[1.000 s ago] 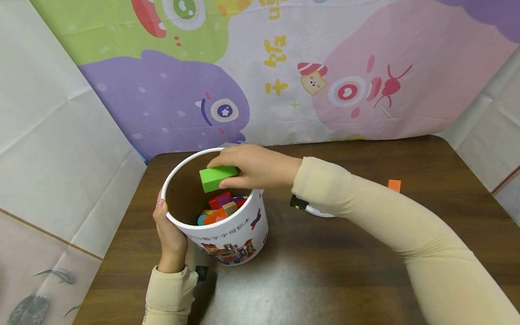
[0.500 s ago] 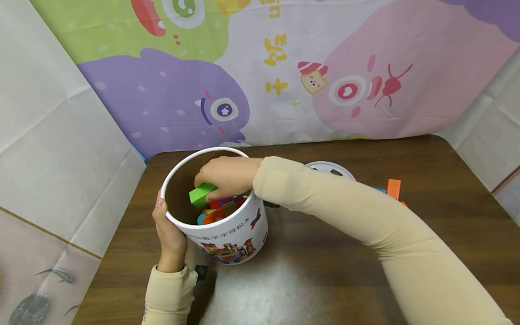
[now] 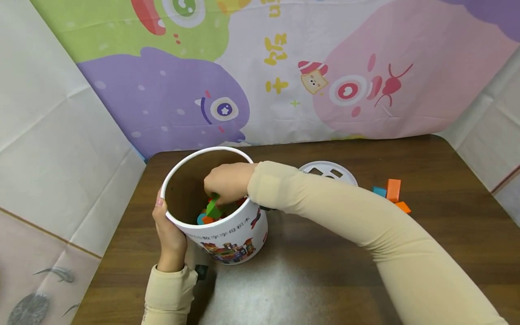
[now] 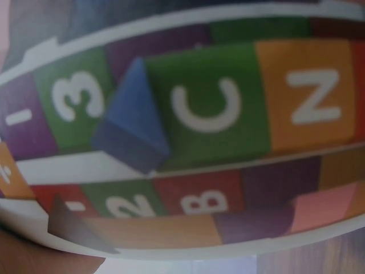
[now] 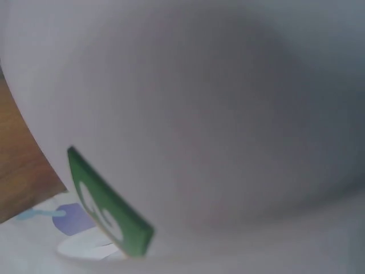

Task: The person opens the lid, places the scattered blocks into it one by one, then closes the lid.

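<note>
A white bucket (image 3: 239, 232) with printed blocks and lettering on its wall stands at the left of the table, tipped a little toward me. My left hand (image 3: 170, 237) holds its left side, thumb up at the rim; its other fingers are hidden. Inside the bucket, my right hand (image 3: 227, 183) grips a green block (image 3: 214, 209) low over other coloured blocks, including an orange block (image 3: 207, 220). The left wrist view is filled by the bucket's printed wall (image 4: 217, 114), with part of the left hand (image 4: 45, 257) at the corner. The right wrist view shows a blurred pale surface, without the hand.
A white lid (image 3: 343, 174) with cut-out holes lies behind the right forearm. Farther right on the brown table (image 3: 438, 180) are an orange block (image 3: 393, 190), a blue block (image 3: 379, 191) and another orange block (image 3: 403, 207). A cartoon cloth (image 3: 280, 117) hangs behind.
My right hand has carried the green block down into the bucket, onto or near the other blocks. The lid and the loose blocks have come into view. My left hand has stayed put.
</note>
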Available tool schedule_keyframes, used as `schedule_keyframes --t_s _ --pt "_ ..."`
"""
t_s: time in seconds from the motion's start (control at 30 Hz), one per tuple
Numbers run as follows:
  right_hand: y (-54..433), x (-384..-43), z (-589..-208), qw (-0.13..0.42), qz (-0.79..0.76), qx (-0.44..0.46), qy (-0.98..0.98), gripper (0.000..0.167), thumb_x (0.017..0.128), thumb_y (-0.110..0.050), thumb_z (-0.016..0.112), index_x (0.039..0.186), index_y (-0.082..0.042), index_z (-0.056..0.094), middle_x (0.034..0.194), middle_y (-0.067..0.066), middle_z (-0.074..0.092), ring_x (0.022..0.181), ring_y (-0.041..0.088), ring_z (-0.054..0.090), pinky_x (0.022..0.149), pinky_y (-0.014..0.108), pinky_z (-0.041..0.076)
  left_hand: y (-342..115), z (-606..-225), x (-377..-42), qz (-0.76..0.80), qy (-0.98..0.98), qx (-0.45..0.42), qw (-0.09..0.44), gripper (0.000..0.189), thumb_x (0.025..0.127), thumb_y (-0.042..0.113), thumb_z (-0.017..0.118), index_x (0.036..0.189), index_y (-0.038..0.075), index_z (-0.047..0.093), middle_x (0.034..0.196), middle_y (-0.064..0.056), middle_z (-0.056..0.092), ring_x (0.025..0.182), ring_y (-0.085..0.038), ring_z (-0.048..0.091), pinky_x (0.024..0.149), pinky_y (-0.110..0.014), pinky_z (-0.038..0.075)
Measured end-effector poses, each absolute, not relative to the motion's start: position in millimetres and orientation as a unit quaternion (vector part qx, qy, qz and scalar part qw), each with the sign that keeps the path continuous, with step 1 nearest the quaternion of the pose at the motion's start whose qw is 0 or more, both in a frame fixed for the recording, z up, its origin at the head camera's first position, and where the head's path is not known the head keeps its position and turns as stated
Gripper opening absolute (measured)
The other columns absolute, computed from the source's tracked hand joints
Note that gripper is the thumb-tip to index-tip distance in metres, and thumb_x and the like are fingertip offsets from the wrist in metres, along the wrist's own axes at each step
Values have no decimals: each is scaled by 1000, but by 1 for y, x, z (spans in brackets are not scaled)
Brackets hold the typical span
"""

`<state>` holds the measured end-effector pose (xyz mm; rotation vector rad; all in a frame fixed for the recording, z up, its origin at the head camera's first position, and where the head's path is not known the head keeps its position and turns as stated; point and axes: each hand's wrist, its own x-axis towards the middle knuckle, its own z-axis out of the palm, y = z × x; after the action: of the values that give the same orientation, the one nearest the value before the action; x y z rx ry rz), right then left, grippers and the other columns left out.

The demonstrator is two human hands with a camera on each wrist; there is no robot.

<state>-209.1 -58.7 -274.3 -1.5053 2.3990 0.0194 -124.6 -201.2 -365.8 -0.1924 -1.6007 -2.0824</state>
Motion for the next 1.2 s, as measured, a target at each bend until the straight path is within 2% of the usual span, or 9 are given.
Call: schedule_keyframes --t_s 0.23,0.4,0.53,0.67,0.8,1.0,1.1,1.2 --pt "-54 -212 -272 150 -10 -531 834 21 85 -24 62 103 -14 67 94 -5 64 84 8 57 77 24 47 -209 -377 -131 -770 -583 -69 250 54 93 38 27 134 4 40 129 -21 43 118 -33 41 98 -42 35" --pt "-41 -212 -262 116 -51 -551 825 27 88 -25 56 111 -13 65 98 -3 64 87 8 56 83 23 45 -207 -375 -129 -776 -574 -80 249 53 93 35 27 133 3 39 129 -22 42 119 -34 39 100 -41 33" --pt "-14 -209 -253 28 -80 -582 809 24 90 -25 51 108 -16 65 97 -5 62 87 8 55 83 23 44 -200 -365 -123 -765 -589 -70 251 54 93 37 27 134 3 40 130 -25 39 120 -37 36 101 -45 32" --pt "29 -211 -251 -83 -158 -587 790 20 90 -23 53 104 -15 66 95 -4 61 86 9 55 81 24 45 -198 -361 -121 -766 -589 -67 248 54 94 36 26 135 4 38 130 -25 38 120 -37 35 102 -46 29" --pt "85 -216 -258 -137 -233 -550 790 21 87 -19 58 106 -12 66 99 -3 62 90 9 56 82 25 45 -197 -362 -121 -769 -586 -66 246 54 94 37 27 135 3 38 129 -25 38 120 -37 35 102 -46 29" --pt "174 -216 -296 -129 -208 -433 867 24 84 -22 64 107 -17 65 101 -7 62 92 8 57 79 28 46 -205 -376 -129 -766 -590 -69 246 55 93 39 26 135 5 38 130 -24 39 121 -37 37 102 -46 31" --pt "211 -214 -319 -90 -180 -360 911 25 83 -25 65 108 -19 65 101 -9 61 91 8 56 79 31 47 -206 -375 -129 -765 -590 -73 248 55 93 38 26 135 5 39 130 -23 41 120 -36 38 101 -45 32" --pt "244 -210 -338 -44 -160 -294 941 29 82 -25 65 110 -16 64 104 -3 61 94 13 57 83 37 47 -199 -366 -124 -766 -587 -67 254 54 93 38 28 134 4 40 127 -23 42 119 -36 38 100 -45 32"
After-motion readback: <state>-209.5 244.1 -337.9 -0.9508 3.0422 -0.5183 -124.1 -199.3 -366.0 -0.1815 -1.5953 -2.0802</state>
